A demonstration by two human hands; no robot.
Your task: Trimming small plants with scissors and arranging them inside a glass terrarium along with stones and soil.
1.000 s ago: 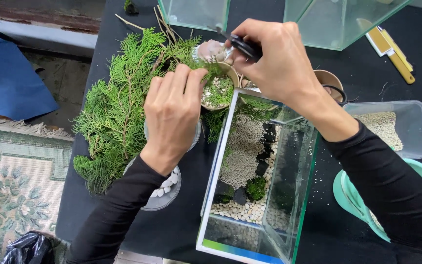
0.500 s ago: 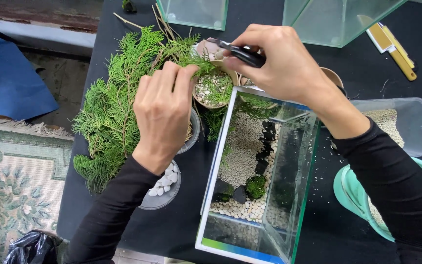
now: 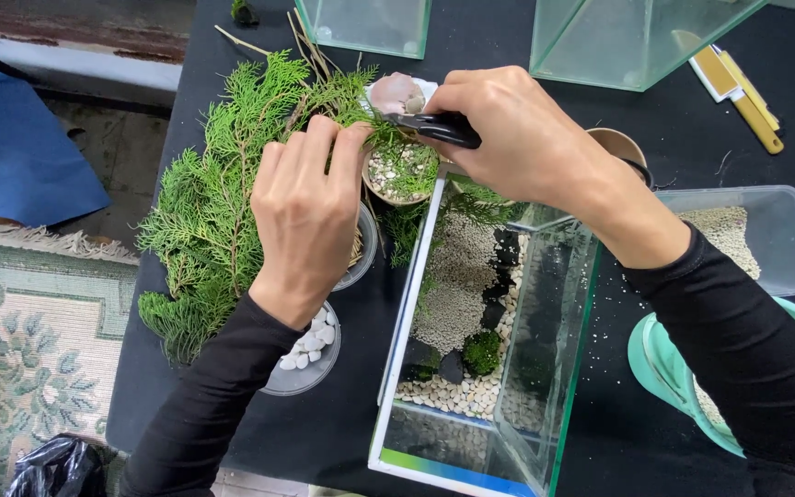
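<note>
I am pinching a green sprig (image 3: 407, 156) with my left hand (image 3: 304, 207) over a small pot (image 3: 396, 179), while my right hand (image 3: 517, 133) is gripping black scissors (image 3: 443, 129) beside it.

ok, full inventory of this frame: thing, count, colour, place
glass tank: 1, clear, gravel and moss inside, centre
empty glass tanks: 2, clear, top
conifer sprigs: heap, green, left
small pot: 1, tan, pebble-filled, at the fingertips
dish of white pebbles: 1, clear, under left wrist
plastic tub: 1, clear, grit inside, right
scoop: 1, mint, right
left hand: pinching a sprig
right hand: holding black tool
</note>
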